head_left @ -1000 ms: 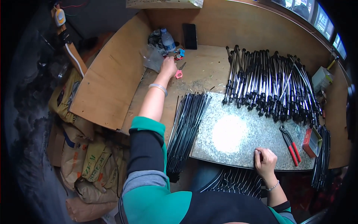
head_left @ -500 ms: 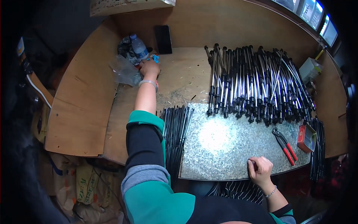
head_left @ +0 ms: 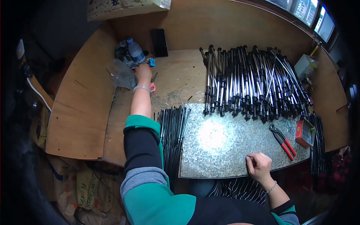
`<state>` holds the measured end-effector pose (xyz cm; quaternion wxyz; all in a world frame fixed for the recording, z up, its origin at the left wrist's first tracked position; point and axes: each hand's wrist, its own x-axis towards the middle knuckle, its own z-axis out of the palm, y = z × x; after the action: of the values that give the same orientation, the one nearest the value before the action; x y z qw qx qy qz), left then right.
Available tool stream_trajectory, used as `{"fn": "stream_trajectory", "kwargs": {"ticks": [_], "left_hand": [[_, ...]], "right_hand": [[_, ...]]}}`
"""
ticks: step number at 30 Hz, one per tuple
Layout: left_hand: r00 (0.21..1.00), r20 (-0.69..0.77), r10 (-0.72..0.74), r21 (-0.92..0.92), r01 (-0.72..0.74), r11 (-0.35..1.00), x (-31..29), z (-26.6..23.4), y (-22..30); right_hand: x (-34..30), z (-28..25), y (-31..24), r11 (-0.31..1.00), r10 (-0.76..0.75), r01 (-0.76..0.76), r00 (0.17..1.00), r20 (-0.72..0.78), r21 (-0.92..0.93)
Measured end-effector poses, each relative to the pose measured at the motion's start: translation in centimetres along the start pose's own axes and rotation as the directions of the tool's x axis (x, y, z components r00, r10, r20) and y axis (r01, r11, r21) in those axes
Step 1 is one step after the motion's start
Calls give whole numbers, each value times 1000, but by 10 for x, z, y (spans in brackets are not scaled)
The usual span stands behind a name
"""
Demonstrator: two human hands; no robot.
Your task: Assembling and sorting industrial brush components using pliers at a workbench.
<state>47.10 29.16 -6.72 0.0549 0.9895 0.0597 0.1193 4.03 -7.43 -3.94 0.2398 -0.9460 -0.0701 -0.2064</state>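
At the far left of the wooden worktop (head_left: 180, 80), the left hand (head_left: 143, 72) reached out to a heap of crumpled clear plastic bags (head_left: 122, 73) beside a clear plastic water bottle (head_left: 135, 50); its fingers were hidden, so I cannot tell their hold. Pink-handled scissors (head_left: 152, 84) lay just beside the wrist. A bundle of thin black rods (head_left: 172, 131) lay along the speckled grey stone slab (head_left: 228, 140). The right hand (head_left: 258, 167) rested curled on the slab's near edge, apparently holding nothing. Judging by the stretch, the sleeve could sweep the rods off the worktop.
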Motion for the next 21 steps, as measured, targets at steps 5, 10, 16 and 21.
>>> {"fn": "stream_trajectory", "kwargs": {"ticks": [5,10,16,21], "left_hand": [[981,-183,62,2,-62,998,-3,-24,-29],[894,-240,379,-566,-446,693,-77,-118,65],[405,248,880,-940,-119,320,-277,-190,193],[-20,357,934,-931,-86,354,-382,-184,253]], "right_hand": [[-2,-3,-3,1000,3,-3,998,-60,1],[-17,2,26,994,-82,76,993,-81,-72],[-26,-16,24,790,201,-188,979,43,583],[-76,-72,5,566,300,-117,951,-72,816]]}}
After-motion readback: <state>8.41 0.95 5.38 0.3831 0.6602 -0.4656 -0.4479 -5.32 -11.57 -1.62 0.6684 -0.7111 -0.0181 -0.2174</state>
